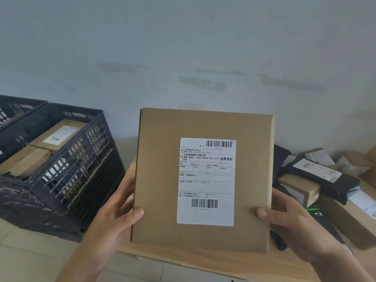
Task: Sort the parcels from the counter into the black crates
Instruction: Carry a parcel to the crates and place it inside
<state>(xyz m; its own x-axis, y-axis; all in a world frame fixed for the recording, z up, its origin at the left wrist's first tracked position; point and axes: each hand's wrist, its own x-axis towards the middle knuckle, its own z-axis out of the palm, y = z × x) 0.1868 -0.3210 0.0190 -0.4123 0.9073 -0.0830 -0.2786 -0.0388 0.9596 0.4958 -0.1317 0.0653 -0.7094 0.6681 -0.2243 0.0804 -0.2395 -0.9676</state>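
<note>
Above the wooden counter (223,267): a flat square brown cardboard parcel (158,180), held upright.
White barcoded shipping label (206,182) faces us; left hand (114,218) and right hand (289,220) grip its side edges, thumbs in front.

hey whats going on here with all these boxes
A person is sorting parcels. Both hands, left hand and right hand, hold a flat cardboard box upright, its label facing the camera. The black crate on the left already holds boxes. More parcels lie piled on the counter at right.
</note>
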